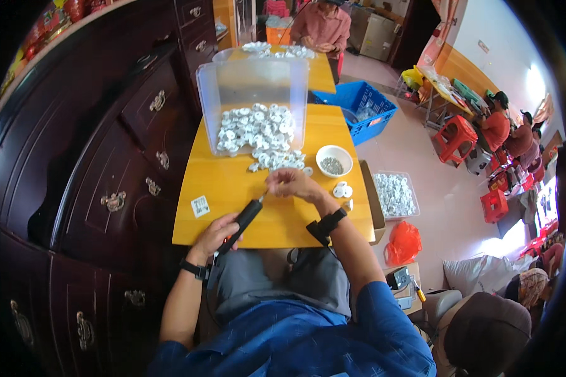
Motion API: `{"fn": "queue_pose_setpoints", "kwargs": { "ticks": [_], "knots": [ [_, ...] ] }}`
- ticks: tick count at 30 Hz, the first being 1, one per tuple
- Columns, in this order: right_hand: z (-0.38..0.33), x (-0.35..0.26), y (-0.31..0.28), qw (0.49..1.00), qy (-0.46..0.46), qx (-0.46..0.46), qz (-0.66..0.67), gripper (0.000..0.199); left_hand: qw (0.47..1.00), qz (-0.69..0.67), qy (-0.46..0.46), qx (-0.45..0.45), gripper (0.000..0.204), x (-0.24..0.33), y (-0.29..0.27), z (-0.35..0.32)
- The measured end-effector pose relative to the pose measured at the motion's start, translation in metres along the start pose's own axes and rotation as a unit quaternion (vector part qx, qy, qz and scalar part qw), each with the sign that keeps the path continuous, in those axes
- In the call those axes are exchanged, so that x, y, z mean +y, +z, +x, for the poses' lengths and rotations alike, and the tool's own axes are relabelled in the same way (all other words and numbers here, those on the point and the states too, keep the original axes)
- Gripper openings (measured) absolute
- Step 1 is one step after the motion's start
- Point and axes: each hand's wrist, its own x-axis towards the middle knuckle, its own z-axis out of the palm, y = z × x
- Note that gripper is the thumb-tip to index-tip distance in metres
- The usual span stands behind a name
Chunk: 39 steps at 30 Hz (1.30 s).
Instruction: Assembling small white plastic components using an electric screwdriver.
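Observation:
My left hand [216,234] is wrapped round a black pen-shaped electric screwdriver [248,217], its tip slanting up and to the right. At that tip, the fingers of my right hand [292,184] are pinched together; whatever they hold is too small to make out. Just beyond, white round plastic parts [258,129] spill from a clear plastic bin [251,81] lying on its side onto the yellow table [195,173]. A white bowl [321,154] of small metal pieces stands right of my right hand. Several loose white parts [341,190] lie nearer me.
A small printed card [200,206] lies on the left. Dark wooden drawers [113,188] line that side. On the floor at right are a blue crate [368,125], a filled clear tub [396,195] and a red bag [404,244]. Another person [324,28] sits beyond the far table.

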Motion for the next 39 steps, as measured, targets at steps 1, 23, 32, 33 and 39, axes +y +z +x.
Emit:
{"fn": "queue_pose_setpoints", "kwargs": {
  "ticks": [1, 23, 32, 33, 39],
  "knots": [
    [-0.002, -0.005, 0.000, 0.999, -0.008, 0.032, -0.001, 0.027, 1.000, -0.015, 0.013, 0.011, 0.047, 0.002, 0.001, 0.000],
    [0.019, 0.044, 0.016, 0.827, -0.089, 0.313, -0.459, 0.025, 0.999, -0.025, 0.021, 0.036, 0.049, 0.001, 0.009, 0.003],
    [-0.004, 0.033, 0.024, 0.976, -0.023, 0.216, 0.002, 0.016, 0.999, -0.003, 0.011, 0.033, 0.046, 0.006, 0.008, -0.003],
    [-0.005, 0.033, 0.022, 0.976, -0.022, 0.216, 0.001, 0.016, 0.999, 0.007, 0.011, 0.033, 0.045, 0.008, 0.009, -0.003],
    [-0.009, 0.031, 0.028, 0.956, -0.015, 0.226, 0.188, 0.014, 0.999, 0.026, 0.020, 0.021, 0.047, 0.008, 0.009, -0.001]
  ]
}}
